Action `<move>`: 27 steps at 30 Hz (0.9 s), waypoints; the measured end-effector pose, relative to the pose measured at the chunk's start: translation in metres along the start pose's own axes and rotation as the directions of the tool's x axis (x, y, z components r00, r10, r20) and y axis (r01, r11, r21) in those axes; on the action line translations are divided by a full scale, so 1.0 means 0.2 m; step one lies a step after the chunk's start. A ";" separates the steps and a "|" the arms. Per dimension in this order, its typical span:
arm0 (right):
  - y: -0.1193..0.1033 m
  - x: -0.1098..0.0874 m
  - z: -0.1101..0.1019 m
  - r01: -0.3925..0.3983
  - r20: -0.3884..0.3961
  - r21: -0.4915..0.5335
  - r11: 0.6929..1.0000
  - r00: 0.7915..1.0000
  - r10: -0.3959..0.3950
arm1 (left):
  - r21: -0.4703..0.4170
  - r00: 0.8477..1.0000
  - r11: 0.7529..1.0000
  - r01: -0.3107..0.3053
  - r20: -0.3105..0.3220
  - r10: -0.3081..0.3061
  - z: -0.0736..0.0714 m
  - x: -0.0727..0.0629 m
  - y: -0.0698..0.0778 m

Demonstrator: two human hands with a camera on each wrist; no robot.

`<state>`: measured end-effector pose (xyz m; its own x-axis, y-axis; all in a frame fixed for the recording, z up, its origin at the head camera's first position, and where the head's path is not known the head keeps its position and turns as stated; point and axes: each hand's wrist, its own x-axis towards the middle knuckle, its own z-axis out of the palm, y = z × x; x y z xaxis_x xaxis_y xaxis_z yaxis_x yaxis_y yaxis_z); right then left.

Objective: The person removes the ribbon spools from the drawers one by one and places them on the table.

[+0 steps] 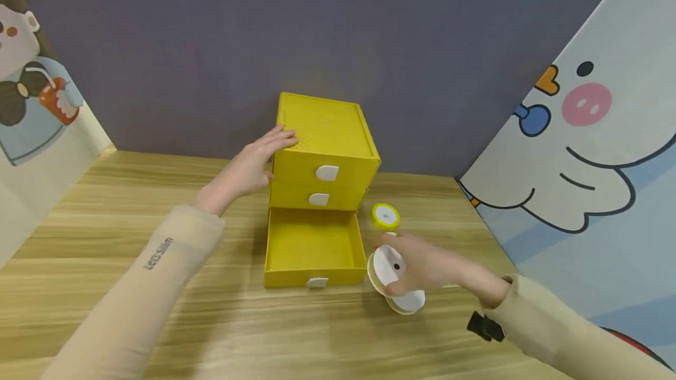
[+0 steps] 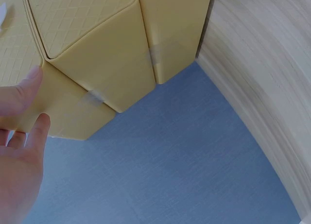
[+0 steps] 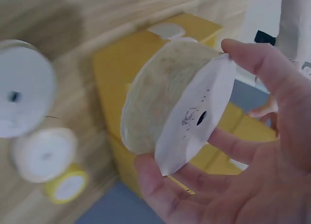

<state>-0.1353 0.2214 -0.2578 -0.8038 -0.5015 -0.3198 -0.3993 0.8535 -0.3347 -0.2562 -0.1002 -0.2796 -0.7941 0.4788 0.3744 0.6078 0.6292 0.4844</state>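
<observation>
A yellow three-drawer box (image 1: 327, 122) stands against the back wall, its bottom drawer (image 1: 287, 278) pulled out and the two upper ones closed. My left hand (image 1: 240, 172) rests on the box's upper left edge, fingers extended over the top and thumb by the side. In the left wrist view, its fingertips (image 2: 41, 124) touch the yellow box. My right hand (image 1: 425, 265) pinches a white-sided ribbon spool (image 3: 182, 100) between thumb and fingers, just right of the open drawer. The spool's wound band looks pale cream.
Below the held spool lies another white spool (image 1: 409, 304). A yellow-rimmed spool (image 1: 385, 216) is on the wooden table (image 1: 211, 315) beside the box. Between them sits a further white spool (image 3: 46, 153). Cartoon-printed panels (image 1: 591, 151) flank the table.
</observation>
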 end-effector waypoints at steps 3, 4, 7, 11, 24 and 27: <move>0.07 -0.08 0.07 -0.088 -0.029 0.033 0.996 0.996 0.089 | -0.004 1.000 1.000 0.009 0.004 -0.009 0.00 0.00 0.00; 0.10 -0.10 0.09 -0.105 -0.036 0.045 0.993 0.994 0.107 | -0.006 1.000 1.000 0.013 0.005 -0.013 0.00 0.00 0.00; 0.18 -0.15 0.17 -0.115 -0.051 0.069 0.991 0.992 0.119 | -0.001 1.000 1.000 0.013 0.003 -0.013 -0.01 0.00 0.00; 0.24 -0.20 0.25 -0.097 -0.029 0.116 0.988 0.994 0.101 | 0.013 1.000 1.000 0.006 0.000 -0.006 -0.01 0.00 0.00; 0.31 -0.25 0.46 -0.114 -0.052 0.086 0.990 0.992 0.118 | 0.007 1.000 1.000 -0.011 -0.021 0.011 0.00 0.01 -0.01; 0.33 -0.25 0.49 -0.115 -0.049 0.085 0.990 0.992 0.119 | 0.006 1.000 1.000 -0.009 -0.013 0.009 0.01 0.01 0.00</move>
<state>-0.0770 0.2885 -0.3509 -0.8663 -0.3889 -0.3136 -0.2657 0.8902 -0.3700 -0.2584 -0.0988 -0.2805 -0.7884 0.4766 0.3890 0.6149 0.6284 0.4765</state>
